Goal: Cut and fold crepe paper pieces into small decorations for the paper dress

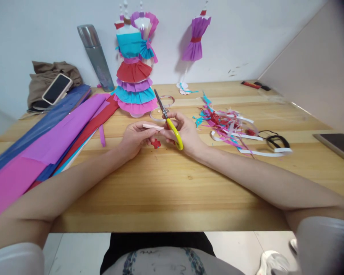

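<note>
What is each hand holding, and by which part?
The left hand pinches the pale strip around its middle. The right hand holds the scissors by the yellow handle, its fingertips at the strip's right end.

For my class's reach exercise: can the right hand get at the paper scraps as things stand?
Probably yes: nothing visible stands between the right hand and the paper scraps, though that hand holds the yellow-handled scissors.

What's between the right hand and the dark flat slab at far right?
Head view, going out from the right hand: paper scraps with white strips, a black cord, then the slab.
</note>
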The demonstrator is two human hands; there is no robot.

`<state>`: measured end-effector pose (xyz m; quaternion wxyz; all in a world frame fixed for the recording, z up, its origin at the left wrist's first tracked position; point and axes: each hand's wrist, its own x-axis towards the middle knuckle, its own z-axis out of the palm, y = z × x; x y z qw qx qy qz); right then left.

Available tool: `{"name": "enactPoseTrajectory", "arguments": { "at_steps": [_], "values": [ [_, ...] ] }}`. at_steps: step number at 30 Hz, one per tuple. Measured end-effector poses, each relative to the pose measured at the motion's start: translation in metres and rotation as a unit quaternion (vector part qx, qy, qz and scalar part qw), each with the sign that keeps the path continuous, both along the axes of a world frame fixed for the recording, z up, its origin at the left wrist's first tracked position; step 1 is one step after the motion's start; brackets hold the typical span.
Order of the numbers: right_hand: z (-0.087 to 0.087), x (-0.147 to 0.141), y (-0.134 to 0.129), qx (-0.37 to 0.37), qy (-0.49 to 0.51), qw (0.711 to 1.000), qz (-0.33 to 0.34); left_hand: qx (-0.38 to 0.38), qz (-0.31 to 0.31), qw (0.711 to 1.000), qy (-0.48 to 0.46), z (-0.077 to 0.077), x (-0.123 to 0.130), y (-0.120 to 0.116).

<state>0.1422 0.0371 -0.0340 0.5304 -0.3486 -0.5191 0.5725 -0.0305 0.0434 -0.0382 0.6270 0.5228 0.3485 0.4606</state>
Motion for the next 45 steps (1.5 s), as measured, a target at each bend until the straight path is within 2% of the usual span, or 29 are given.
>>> {"name": "enactPoseTrajectory", "arguments": {
  "at_steps": [5,12,15,18,21,25,28,30,32,39,45],
  "values": [
    [0.000,0.001,0.001,0.030,-0.016,0.999,-0.012,0.026,-0.008,0.999,0.026,-0.003,0.001,-0.001],
    [-0.002,0.001,0.000,0.042,-0.028,0.999,-0.011,0.002,-0.026,0.999,0.025,-0.001,0.000,-0.002],
    [-0.001,0.002,0.002,0.052,-0.042,0.998,0.009,0.011,-0.011,0.999,0.029,0.001,0.000,-0.002],
    [0.006,0.009,0.006,0.112,-0.106,0.987,0.036,0.021,0.021,0.999,0.029,0.002,0.000,0.000],
    [0.017,0.023,0.010,0.202,-0.233,0.951,0.041,0.027,0.058,0.997,0.031,0.002,-0.002,0.004],
    [0.022,0.043,0.017,0.259,-0.428,0.864,0.062,0.026,0.089,0.995,0.035,0.000,-0.005,0.009],
    [0.021,0.052,0.022,0.305,-0.518,0.796,0.070,0.020,0.086,0.996,0.021,0.000,-0.007,0.012],
    [0.021,0.054,0.023,0.326,-0.547,0.767,0.078,0.017,0.081,0.997,0.010,0.000,-0.007,0.013],
    [0.022,0.055,0.024,0.333,-0.560,0.754,0.087,0.015,0.077,0.997,0.006,0.001,-0.007,0.013],
    [0.027,0.055,0.022,0.339,-0.570,0.741,0.105,0.028,0.057,0.998,0.016,-0.001,-0.010,0.015],
    [0.025,0.056,0.022,0.340,-0.566,0.744,0.101,0.024,0.047,0.999,0.005,0.002,-0.010,0.014]
  ]
}}
